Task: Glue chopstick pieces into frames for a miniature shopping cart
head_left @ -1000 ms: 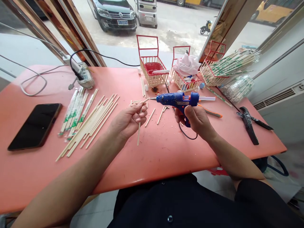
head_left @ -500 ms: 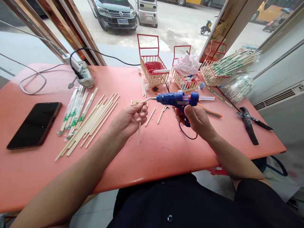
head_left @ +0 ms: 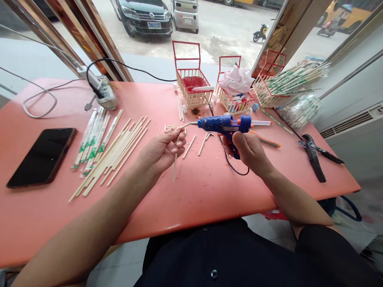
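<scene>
My left hand (head_left: 163,149) is closed in a pinch on thin wooden sticks (head_left: 174,167), one hanging down and a short one pointing right. My right hand (head_left: 249,151) grips the handle of a blue hot glue gun (head_left: 223,124). The gun's nozzle points left and meets the tip of the short stick at about the middle of the pink table (head_left: 197,195). The gun's black cord loops on the table under my right hand.
Loose and wrapped chopsticks (head_left: 110,149) lie to the left, beside a black phone (head_left: 42,156). Three small stick carts (head_left: 193,89) stand at the back. Black cutters (head_left: 314,155), orange-handled pliers (head_left: 265,140) and short cut sticks (head_left: 204,143) lie to the right.
Both hands have stayed almost still, with the nozzle held against the stick tip. The view has shifted very slightly.
</scene>
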A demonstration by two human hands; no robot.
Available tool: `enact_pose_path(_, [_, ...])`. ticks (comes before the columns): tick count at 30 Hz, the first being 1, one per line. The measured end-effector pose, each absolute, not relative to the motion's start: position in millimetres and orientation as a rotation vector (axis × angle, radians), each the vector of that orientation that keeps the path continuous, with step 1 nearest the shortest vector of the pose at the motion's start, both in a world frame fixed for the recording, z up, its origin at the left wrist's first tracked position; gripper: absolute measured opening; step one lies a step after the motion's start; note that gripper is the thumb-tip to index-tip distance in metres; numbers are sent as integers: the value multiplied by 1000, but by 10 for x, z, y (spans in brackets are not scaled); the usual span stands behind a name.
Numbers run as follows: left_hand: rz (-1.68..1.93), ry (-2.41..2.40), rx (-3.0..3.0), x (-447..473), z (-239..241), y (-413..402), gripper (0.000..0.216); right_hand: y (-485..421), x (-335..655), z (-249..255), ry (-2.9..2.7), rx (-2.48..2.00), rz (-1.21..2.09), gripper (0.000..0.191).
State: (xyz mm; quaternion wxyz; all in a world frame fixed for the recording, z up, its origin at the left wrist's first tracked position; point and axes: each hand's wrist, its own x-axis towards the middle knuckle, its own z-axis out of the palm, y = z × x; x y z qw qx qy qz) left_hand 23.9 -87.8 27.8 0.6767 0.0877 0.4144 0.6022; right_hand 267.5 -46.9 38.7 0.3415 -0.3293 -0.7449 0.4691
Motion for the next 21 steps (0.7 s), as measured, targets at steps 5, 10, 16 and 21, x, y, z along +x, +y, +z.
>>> enact_pose_path(5, [1348, 940, 195, 245, 275, -874, 48, -479, 2658, 391, -1930, -874, 1217, 75])
enact_pose_path(10, [1349, 932, 204, 236, 260, -868, 47, -486, 2659, 410, -1935, -878, 1208, 76])
enact_pose_path(16, [1350, 931, 198, 226, 247, -875, 44, -488, 2656, 410, -1940, -886, 1190, 76])
enact_pose_path(21, [1346, 928, 196, 225, 237, -869, 42, -485, 2653, 404, -1931, -898, 1189, 77])
